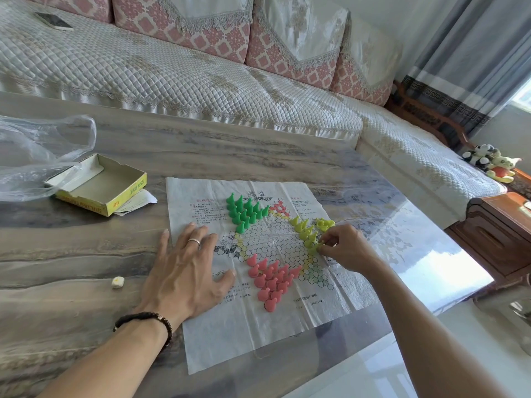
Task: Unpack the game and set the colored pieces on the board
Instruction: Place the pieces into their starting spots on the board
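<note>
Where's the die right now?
In the head view the die sits on the bare table, off the paper board, just left of the left hand pressing the board's left edge.

Left hand (pixel 184 271) lies flat, fingers spread; right hand (pixel 346 248) pinches.

one board (pixel 258 326), one box (pixel 115 193), one die (pixel 117 282), two hands (pixel 184 271)

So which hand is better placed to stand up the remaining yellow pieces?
Right. The right hand already pinches a piece among the yellow pieces; the left hand lies flat on the paper board across from them.
</note>
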Tool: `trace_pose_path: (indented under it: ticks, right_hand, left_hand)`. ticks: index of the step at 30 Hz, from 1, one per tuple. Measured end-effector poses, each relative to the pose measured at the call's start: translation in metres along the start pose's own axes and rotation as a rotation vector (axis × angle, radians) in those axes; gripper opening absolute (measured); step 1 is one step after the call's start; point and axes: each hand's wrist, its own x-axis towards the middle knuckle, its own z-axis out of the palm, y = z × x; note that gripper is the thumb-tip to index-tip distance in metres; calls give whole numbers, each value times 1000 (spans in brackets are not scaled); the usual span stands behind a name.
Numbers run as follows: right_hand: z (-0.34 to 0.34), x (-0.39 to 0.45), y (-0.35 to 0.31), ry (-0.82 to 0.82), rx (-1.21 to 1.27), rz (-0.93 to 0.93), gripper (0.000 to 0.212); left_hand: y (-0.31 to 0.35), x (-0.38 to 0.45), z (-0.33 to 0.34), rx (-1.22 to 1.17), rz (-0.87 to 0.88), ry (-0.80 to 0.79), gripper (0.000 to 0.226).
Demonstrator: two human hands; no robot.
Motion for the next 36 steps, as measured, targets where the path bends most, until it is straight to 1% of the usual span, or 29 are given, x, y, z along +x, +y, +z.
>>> trace_pose_path:
  ticks: [7, 13, 18, 21, 24, 27, 29, 32, 34, 36]
  right_hand:
    - [3, 1, 0, 6, 0, 9, 5]
    - [5, 4, 2, -2, 9, 6, 6]
    - [-5, 6, 9, 20, 14, 39, 15]
    - [-10, 13, 13, 135, -71, 14, 14]
    - [-10, 23, 8, 217, -226, -71, 15]
    - [-4, 34, 2, 190, -325, -115, 13]
    - [0, 39, 1, 173, -370, -98, 7]
    - [1, 42, 1, 150, -393, -75, 7]
    - [-2, 41, 2, 135, -359, -79, 11]
    - [-7, 40, 2, 156, -284, -84, 26]
  left_hand:
    - [1, -1, -2, 13, 6, -3, 78]
    - [0, -1, -3, 14, 8, -20, 80]
    - [1, -2, -5, -1, 9, -12, 80]
    - [1, -1, -4, 5, 9, -15, 82]
    - [0, -1, -4, 4, 10, -17, 82]
    - [1, -1, -4, -1, 8, -11, 81]
    - [1, -2, -4, -6, 6, -1, 81]
    - [1, -2, -4, 9, 7, -12, 81]
    - [1, -2, -4, 11, 9, -13, 81]
    - [2, -2, -5, 2, 9, -11, 83]
